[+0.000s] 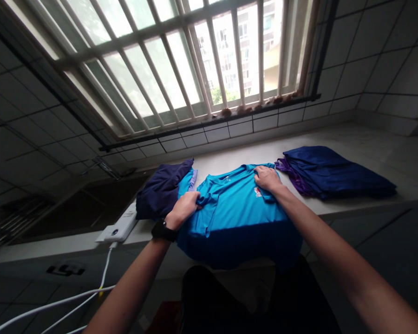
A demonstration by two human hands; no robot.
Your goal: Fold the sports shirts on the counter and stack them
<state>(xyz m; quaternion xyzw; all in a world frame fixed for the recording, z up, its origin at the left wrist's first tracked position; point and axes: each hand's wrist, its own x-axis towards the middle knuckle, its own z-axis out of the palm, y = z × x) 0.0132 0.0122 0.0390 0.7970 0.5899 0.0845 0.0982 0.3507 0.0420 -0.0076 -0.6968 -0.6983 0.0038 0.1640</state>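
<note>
A bright blue T-shirt lies spread on the counter, its collar toward the window and its lower part hanging over the front edge. My left hand, with a black watch on the wrist, is closed on the shirt's left sleeve and shoulder fabric. On the other side my right hand rests on the right shoulder, fingers bent against the cloth above a small red and white chest print. Whether those fingers pinch fabric is hard to see, but they press together on it.
A pile of dark folded clothes sits left of the shirt, beside a white power strip with a cable. Folded navy clothes lie to the right. A sink is at far left; a barred window stands behind the counter.
</note>
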